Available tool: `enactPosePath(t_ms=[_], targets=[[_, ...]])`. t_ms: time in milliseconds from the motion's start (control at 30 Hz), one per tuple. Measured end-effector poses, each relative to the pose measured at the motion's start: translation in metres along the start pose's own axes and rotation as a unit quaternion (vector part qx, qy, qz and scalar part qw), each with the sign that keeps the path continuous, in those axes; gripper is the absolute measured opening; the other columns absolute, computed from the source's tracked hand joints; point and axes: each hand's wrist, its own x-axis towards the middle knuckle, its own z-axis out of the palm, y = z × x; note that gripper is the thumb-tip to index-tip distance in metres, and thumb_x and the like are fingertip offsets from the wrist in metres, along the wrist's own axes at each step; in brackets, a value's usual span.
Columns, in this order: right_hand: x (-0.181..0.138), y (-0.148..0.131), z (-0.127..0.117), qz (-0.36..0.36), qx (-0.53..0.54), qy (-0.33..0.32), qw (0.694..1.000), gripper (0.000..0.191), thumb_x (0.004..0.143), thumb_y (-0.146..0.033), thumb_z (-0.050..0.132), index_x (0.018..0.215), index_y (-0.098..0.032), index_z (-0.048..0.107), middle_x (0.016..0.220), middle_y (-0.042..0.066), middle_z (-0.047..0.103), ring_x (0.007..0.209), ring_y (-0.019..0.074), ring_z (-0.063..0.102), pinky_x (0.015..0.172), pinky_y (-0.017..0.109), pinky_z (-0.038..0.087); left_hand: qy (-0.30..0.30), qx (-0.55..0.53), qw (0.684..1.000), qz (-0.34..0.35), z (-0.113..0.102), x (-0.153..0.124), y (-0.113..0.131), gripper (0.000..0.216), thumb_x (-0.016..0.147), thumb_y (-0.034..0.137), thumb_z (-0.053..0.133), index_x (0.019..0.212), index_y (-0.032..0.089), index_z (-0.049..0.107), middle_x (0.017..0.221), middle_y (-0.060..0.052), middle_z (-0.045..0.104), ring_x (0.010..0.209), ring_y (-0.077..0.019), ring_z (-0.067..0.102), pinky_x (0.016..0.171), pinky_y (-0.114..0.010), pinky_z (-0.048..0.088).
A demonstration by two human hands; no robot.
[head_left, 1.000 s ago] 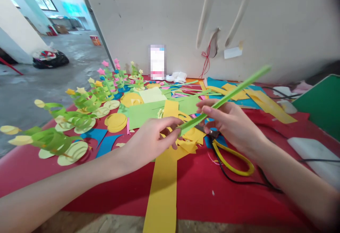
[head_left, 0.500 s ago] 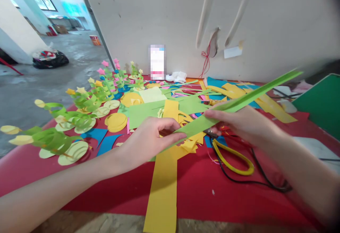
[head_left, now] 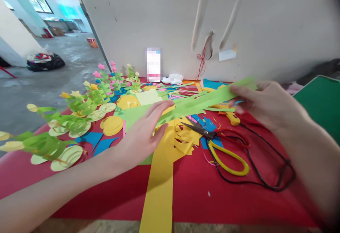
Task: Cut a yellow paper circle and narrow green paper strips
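A light green paper strip (head_left: pixel 203 100) stretches across the middle of the table. My right hand (head_left: pixel 261 100) pinches it near its right end. By the strip's left end is my left hand (head_left: pixel 143 137), fingers straight and thumb spread apart from them; the strip runs behind those fingers. Scissors (head_left: pixel 208 133) with one red and one yellow handle lie between my hands, blades slightly apart and pointing left. A long yellow paper strip (head_left: pixel 159 183) hangs over the near table edge. Cut yellow paper pieces (head_left: pixel 186 139) lie right of my left hand.
Paper plants (head_left: pixel 50 142) with curled green leaves line the left side, near yellow paper discs (head_left: pixel 111 125). A phone (head_left: pixel 153 64) leans on the wall. Black cord (head_left: pixel 265 188) loops on the red table. A green board (head_left: pixel 321 105) stands at right.
My right hand has moved right along the green strip, uncovering the scissors. The strip now lies lower and flatter. My left thumb has come away from it.
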Motion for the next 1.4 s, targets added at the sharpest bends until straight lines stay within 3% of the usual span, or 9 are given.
enactPosePath(t_ms=[200, 367, 533, 700, 800, 900, 1067, 1233, 1400], targets=[[-0.047, -0.007, 0.06, -0.039, -0.025, -0.134, 0.99, 0.005, 0.069, -0.018, 0.064, 0.065, -0.019, 0.067, 0.057, -0.003, 0.065, 0.052, 0.0095, 0.06, 0.047, 0.016, 0.048, 0.092, 0.078, 0.976, 0.179, -0.012, -0.007, 0.021, 0.04, 0.08, 0.007, 0.054, 0.118, 0.01, 0.044, 0.118, -0.009, 0.053, 0.114, -0.0163, 0.044, 0.1, -0.034, 0.034], [-0.07, -0.01, 0.073, -0.064, -0.07, -0.219, 0.971, 0.013, 0.075, -0.021, 0.059, 0.064, -0.018, 0.065, 0.065, -0.002, 0.065, 0.062, 0.0102, 0.061, 0.057, 0.017, 0.05, 0.076, 0.121, 0.963, 0.229, -0.014, -0.014, 0.029, 0.034, 0.08, 0.016, 0.058, 0.113, 0.012, 0.049, 0.108, -0.006, 0.061, 0.11, -0.0166, 0.049, 0.103, -0.04, 0.029], [-0.075, -0.013, 0.072, -0.087, -0.11, -0.252, 0.957, 0.01, 0.075, -0.028, 0.059, 0.079, -0.021, 0.065, 0.077, -0.002, 0.066, 0.074, 0.0131, 0.061, 0.066, 0.021, 0.051, 0.049, 0.068, 0.98, 0.179, -0.014, -0.013, 0.026, 0.028, 0.083, 0.018, 0.053, 0.111, 0.017, 0.05, 0.11, -0.005, 0.061, 0.107, -0.0142, 0.051, 0.103, -0.037, 0.026], [-0.071, -0.018, 0.061, -0.192, -0.261, -0.151, 0.934, 0.015, 0.07, -0.033, 0.064, 0.063, -0.021, 0.057, 0.064, -0.001, 0.062, 0.061, 0.0138, 0.058, 0.052, 0.024, 0.047, 0.028, 0.027, 0.986, 0.165, -0.014, -0.013, 0.024, 0.027, 0.082, 0.011, 0.052, 0.109, 0.017, 0.052, 0.107, -0.003, 0.063, 0.101, -0.0115, 0.054, 0.105, -0.032, 0.022], [-0.069, -0.02, 0.054, -0.267, -0.301, -0.092, 0.911, 0.018, 0.067, -0.035, 0.067, 0.073, -0.022, 0.055, 0.075, -0.001, 0.062, 0.07, 0.0124, 0.057, 0.056, 0.021, 0.046, 0.005, -0.012, 0.989, 0.148, -0.013, -0.014, 0.025, 0.024, 0.083, 0.01, 0.05, 0.106, 0.017, 0.054, 0.105, -0.001, 0.064, 0.099, -0.0097, 0.056, 0.104, -0.027, 0.023], [-0.071, -0.019, 0.054, -0.32, -0.301, -0.115, 0.891, 0.013, 0.072, -0.029, 0.064, 0.082, -0.023, 0.058, 0.086, -0.003, 0.062, 0.079, 0.0096, 0.058, 0.066, 0.017, 0.047, -0.021, -0.049, 0.99, 0.128, -0.012, -0.014, 0.027, 0.021, 0.084, 0.011, 0.048, 0.103, 0.018, 0.055, 0.104, 0.0, 0.064, 0.096, -0.0079, 0.056, 0.102, -0.022, 0.026], [-0.075, -0.017, 0.06, -0.356, -0.277, -0.137, 0.882, 0.006, 0.077, -0.018, 0.058, 0.072, -0.02, 0.063, 0.076, -0.003, 0.064, 0.069, 0.0057, 0.059, 0.065, 0.014, 0.047, -0.031, -0.055, 0.991, 0.121, -0.013, -0.015, 0.03, 0.019, 0.083, 0.011, 0.051, 0.098, 0.02, 0.057, 0.098, 0.002, 0.066, 0.089, -0.0075, 0.059, 0.098, -0.02, 0.031], [-0.07, -0.02, 0.054, -0.34, -0.302, -0.123, 0.882, 0.005, 0.077, -0.021, 0.059, 0.074, -0.023, 0.063, 0.074, -0.003, 0.066, 0.07, 0.0111, 0.061, 0.061, 0.02, 0.048, -0.084, -0.093, 0.991, 0.051, -0.015, -0.012, 0.036, 0.017, 0.085, 0.02, 0.048, 0.084, 0.02, 0.065, 0.077, 0.004, 0.069, 0.067, -0.009, 0.062, 0.094, -0.024, 0.037], [-0.051, -0.026, 0.035, -0.229, -0.271, -0.07, 0.932, 0.009, 0.074, -0.032, 0.061, 0.068, -0.025, 0.062, 0.069, -0.002, 0.063, 0.063, 0.0142, 0.057, 0.052, 0.025, 0.045, -0.145, -0.165, 0.971, -0.098, -0.013, -0.008, 0.035, 0.022, 0.084, 0.031, 0.048, 0.081, 0.027, 0.069, 0.077, 0.006, 0.07, 0.08, -0.0132, 0.063, 0.072, -0.02, 0.047]])
